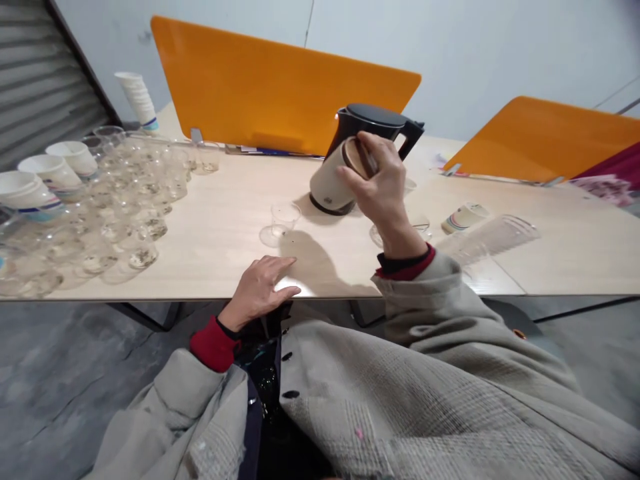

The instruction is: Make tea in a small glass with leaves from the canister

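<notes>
My right hand [383,177] is closed around a pale canister [354,159] with a brown rim, tilted in front of a kettle [375,117] with a black lid, spout and handle. The boundary between the canister and the kettle's lower part is hard to make out. Left of them, a clear plastic cup [284,217] stands on the table [235,200]. Just in front of that cup, my left hand [260,287] hovers or rests near the table edge, fingers stretched out and holding nothing.
Many clear cups [143,250] with dark bits inside crowd the left side, beside white paper cups [73,160] and a paper-cup stack [137,100]. To the right lie a tipped paper cup [465,217] and nested clear cups [495,237]. Orange partitions [280,87] line the back.
</notes>
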Demonstrator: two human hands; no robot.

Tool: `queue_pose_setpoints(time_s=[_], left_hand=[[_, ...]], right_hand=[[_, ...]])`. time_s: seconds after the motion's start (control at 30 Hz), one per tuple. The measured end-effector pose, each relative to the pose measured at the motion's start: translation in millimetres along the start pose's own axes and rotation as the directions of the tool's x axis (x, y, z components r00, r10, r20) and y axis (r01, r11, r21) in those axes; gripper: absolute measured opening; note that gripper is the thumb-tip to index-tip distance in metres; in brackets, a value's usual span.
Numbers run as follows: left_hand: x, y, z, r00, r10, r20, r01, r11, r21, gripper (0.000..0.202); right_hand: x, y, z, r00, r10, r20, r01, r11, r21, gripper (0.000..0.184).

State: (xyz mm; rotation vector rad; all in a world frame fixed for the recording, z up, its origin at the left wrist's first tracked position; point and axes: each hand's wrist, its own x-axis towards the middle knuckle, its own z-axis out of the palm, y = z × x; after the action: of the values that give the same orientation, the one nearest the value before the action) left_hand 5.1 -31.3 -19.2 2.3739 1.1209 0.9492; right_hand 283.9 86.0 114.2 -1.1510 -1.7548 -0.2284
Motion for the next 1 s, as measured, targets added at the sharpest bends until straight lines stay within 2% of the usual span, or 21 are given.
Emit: queue_pose_setpoints(time_s=[0.13,0.23,0.37,0.5,0.63,0.8,0.9,1.0], left_hand=[[0,-1,-2.0,1.0,-0.021,0.008,0.022,0.999,-0.036,0.055],[0,-2,-3.7,0.999,-0.035,-0.003,0.034,0.996,-0.077,0.054],[0,-2,-5.6,0.999,-0.053,-0.009,0.051,0.989,-0.142,0.051],[0,-2,-6.6,0.999,-0.054,-0.004,0.052,0.982,-0.182,0.051],[0,-2,-6.8,0.999,-0.047,-0.005,0.045,0.98,-0.192,0.051],[-1,-3,-7.8,0.999,-0.032,-0.005,0.031,0.982,-0.184,0.05],[-1,-4,-8.7,1.0,-0.022,-0.017,0.019,0.983,-0.18,0.047],[0,-5,-9.3,1.0,-0.011,-0.02,0.007,0.983,-0.184,0.045]], right_hand=[[38,-3,52,0.992,0.076,0.105,-0.077,0.997,0.011,0.068],[51,-4,92,0.97,0.138,0.199,-0.144,0.989,0.019,0.062],[51,7,136,0.932,0.162,0.323,-0.18,0.983,0.028,0.059],[42,23,163,0.898,0.099,0.428,-0.132,0.99,0.047,0.062],[37,36,177,0.866,0.08,0.493,-0.146,0.985,0.096,0.068],[43,48,184,0.864,0.046,0.502,-0.145,0.976,0.161,0.072],[40,45,177,0.867,0.042,0.497,-0.123,0.984,0.132,0.079],[28,36,154,0.919,0.047,0.392,-0.084,0.993,0.079,0.077]])
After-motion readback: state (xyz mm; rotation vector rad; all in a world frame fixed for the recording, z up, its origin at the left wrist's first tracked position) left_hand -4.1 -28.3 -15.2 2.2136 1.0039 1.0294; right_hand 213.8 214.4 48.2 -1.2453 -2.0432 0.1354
